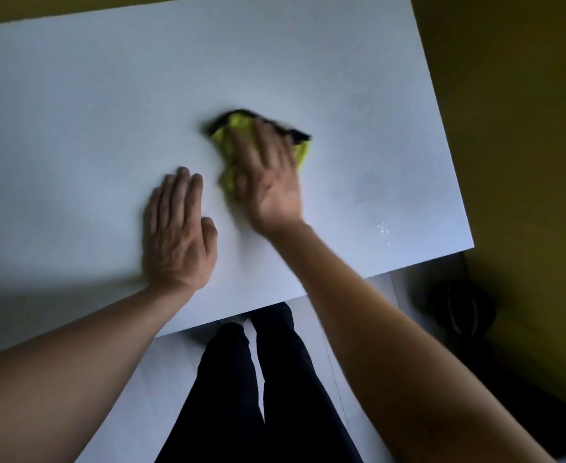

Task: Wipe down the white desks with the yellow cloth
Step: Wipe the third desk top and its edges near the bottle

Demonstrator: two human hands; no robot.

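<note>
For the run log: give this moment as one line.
right hand flat, pressing yellow cloth | left hand flat on white desk | droplets near right corner

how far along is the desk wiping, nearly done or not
Mid-job, as far as one view shows. Done: nothing can be confirmed; the white desk shows no clear wiped area. In hand: the right hand presses the yellow cloth flat on the middle of the desk, blurred, while the left hand rests flat beside it. Left: water droplets near the right front corner look unwiped.
</note>
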